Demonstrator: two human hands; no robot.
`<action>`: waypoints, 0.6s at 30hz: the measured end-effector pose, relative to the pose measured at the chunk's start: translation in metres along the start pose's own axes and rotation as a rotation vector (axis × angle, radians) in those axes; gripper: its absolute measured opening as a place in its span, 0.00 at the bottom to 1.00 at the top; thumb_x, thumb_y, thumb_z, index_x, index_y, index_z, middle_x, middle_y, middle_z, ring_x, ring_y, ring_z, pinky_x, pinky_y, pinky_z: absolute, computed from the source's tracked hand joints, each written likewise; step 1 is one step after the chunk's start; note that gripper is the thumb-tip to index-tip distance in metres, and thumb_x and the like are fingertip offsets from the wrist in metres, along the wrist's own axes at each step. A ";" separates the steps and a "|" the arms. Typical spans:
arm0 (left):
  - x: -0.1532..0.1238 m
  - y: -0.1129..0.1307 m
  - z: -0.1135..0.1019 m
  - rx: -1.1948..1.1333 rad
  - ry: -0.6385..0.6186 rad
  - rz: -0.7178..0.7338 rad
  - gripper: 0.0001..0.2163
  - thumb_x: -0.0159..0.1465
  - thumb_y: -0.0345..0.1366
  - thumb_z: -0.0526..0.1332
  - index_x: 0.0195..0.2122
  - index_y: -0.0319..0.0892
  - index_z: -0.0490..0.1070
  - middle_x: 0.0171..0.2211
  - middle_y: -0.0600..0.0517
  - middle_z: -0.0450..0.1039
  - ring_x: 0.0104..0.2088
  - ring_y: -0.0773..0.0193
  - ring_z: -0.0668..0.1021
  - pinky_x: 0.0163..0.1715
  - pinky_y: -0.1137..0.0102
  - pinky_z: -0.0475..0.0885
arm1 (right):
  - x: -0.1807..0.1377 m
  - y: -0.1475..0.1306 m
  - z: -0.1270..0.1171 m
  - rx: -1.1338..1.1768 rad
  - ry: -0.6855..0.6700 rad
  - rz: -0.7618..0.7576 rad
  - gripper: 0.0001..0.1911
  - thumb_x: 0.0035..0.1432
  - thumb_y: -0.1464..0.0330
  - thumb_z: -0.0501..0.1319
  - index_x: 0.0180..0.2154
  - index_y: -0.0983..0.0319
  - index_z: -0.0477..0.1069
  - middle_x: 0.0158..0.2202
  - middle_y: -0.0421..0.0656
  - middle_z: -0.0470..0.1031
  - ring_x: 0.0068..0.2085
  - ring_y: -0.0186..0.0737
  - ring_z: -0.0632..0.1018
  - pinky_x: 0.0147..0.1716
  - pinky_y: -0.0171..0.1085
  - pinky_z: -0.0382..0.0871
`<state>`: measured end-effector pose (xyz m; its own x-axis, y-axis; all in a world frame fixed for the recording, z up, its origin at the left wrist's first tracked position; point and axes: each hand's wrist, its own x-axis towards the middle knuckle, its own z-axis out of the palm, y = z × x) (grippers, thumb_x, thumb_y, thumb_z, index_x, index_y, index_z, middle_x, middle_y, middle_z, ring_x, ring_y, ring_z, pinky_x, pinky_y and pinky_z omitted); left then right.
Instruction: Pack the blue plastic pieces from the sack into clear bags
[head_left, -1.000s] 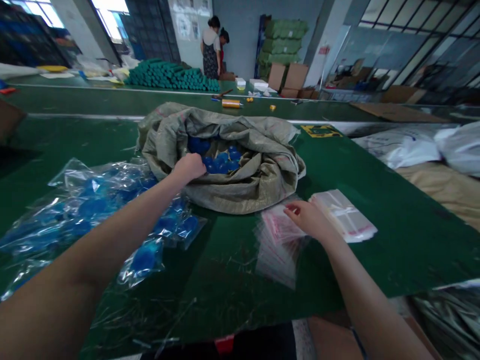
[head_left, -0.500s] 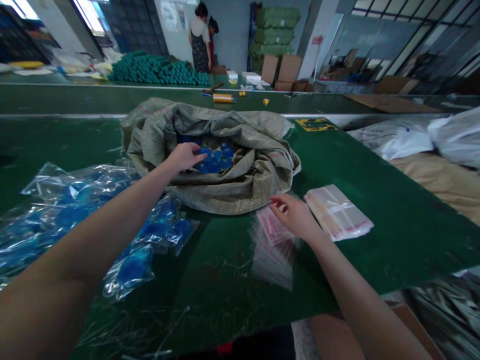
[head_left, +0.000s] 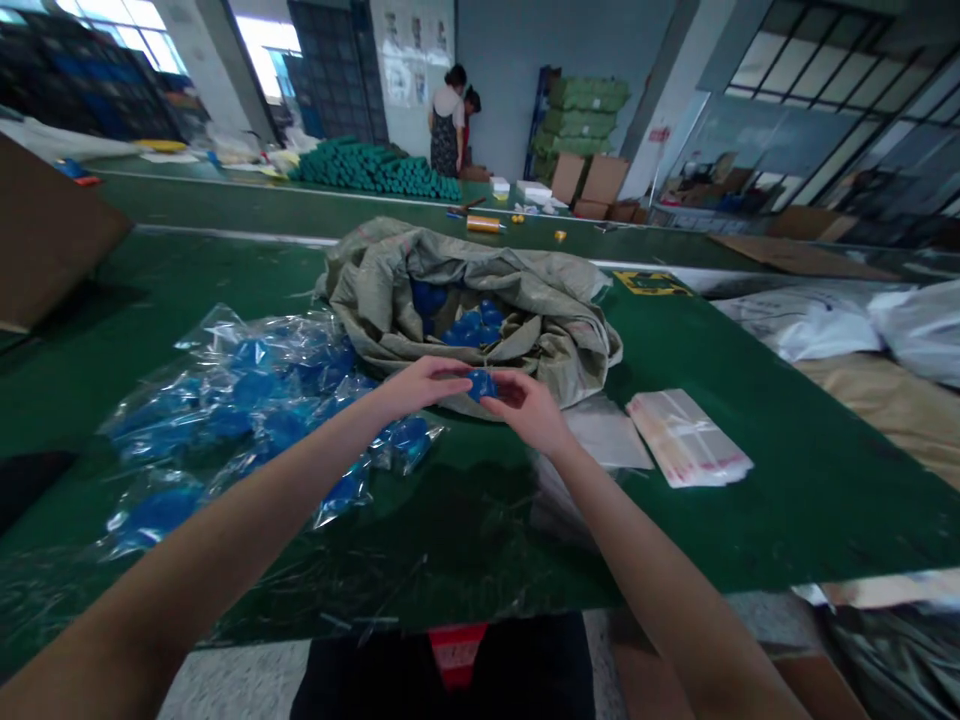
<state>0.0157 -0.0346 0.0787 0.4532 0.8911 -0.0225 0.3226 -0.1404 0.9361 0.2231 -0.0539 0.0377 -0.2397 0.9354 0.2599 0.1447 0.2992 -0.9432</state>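
Between my two hands, in front of the sack, is a small round blue translucent piece (head_left: 481, 384); its exact kind I cannot make out. My left hand (head_left: 429, 385) grips it from the left with thumb and fingers. From the right, my right hand (head_left: 527, 405) has its fingers closed on the same piece. Behind them a grey-green woven sack (head_left: 555, 300) lies with its mouth rolled open, and more blue pieces (head_left: 472, 328) show inside. Left of my forearm spreads a heap of blue pieces in clear plastic bags (head_left: 255, 390).
Loose clear bags (head_left: 607, 435) lie right of my hands, beside a bound stack of clear bags (head_left: 690, 437). A cardboard box (head_left: 52, 235) stands at the left. Across the table are an orange roll (head_left: 486, 225), green rolls (head_left: 375, 170) and two people (head_left: 448, 125).
My left hand has come out of the sack with a blue piece. My right hand has left the loose bags and moved left to meet it. The view has shifted.
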 end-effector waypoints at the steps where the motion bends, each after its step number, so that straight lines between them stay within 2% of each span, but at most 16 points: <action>1: -0.002 0.000 -0.001 0.032 0.025 0.014 0.26 0.56 0.53 0.65 0.49 0.37 0.77 0.26 0.52 0.75 0.23 0.67 0.71 0.24 0.71 0.65 | -0.002 -0.001 0.003 -0.049 0.001 -0.013 0.19 0.50 0.65 0.68 0.45 0.62 0.73 0.43 0.47 0.79 0.42 0.42 0.80 0.45 0.43 0.76; 3: -0.003 0.000 -0.002 0.108 0.074 0.056 0.24 0.56 0.54 0.65 0.43 0.39 0.80 0.32 0.49 0.80 0.32 0.61 0.77 0.35 0.67 0.71 | -0.004 -0.003 0.009 -0.181 0.009 -0.062 0.18 0.51 0.66 0.67 0.45 0.62 0.73 0.42 0.47 0.79 0.39 0.40 0.80 0.41 0.41 0.76; 6: -0.001 -0.001 0.000 0.202 0.115 0.073 0.22 0.55 0.54 0.65 0.40 0.41 0.82 0.38 0.49 0.82 0.40 0.55 0.79 0.46 0.63 0.71 | -0.004 -0.006 0.012 -0.390 0.027 -0.180 0.18 0.51 0.67 0.66 0.45 0.63 0.74 0.41 0.47 0.78 0.34 0.38 0.77 0.36 0.39 0.74; 9: 0.002 -0.006 0.006 0.170 0.143 0.078 0.20 0.55 0.51 0.66 0.42 0.42 0.82 0.40 0.50 0.82 0.43 0.54 0.80 0.48 0.63 0.72 | -0.003 -0.008 0.011 -0.520 0.043 -0.270 0.17 0.51 0.68 0.65 0.45 0.64 0.74 0.39 0.47 0.77 0.32 0.37 0.74 0.34 0.39 0.72; 12: 0.004 -0.010 0.014 0.147 0.178 0.144 0.16 0.57 0.47 0.65 0.41 0.43 0.82 0.41 0.51 0.82 0.44 0.56 0.81 0.48 0.65 0.72 | -0.003 -0.009 0.010 -0.600 0.049 -0.306 0.18 0.52 0.68 0.65 0.46 0.64 0.75 0.38 0.47 0.76 0.31 0.37 0.73 0.34 0.38 0.72; 18: -0.004 -0.005 0.023 0.274 0.336 0.256 0.13 0.62 0.42 0.60 0.37 0.41 0.81 0.39 0.50 0.82 0.40 0.58 0.80 0.44 0.66 0.72 | -0.003 -0.001 0.008 -0.684 0.069 -0.250 0.17 0.53 0.67 0.64 0.45 0.65 0.75 0.39 0.49 0.77 0.37 0.42 0.77 0.40 0.42 0.73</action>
<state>0.0316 -0.0476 0.0654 0.2682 0.8966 0.3525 0.4629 -0.4408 0.7691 0.2157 -0.0587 0.0364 -0.2867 0.8265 0.4845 0.6661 0.5355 -0.5192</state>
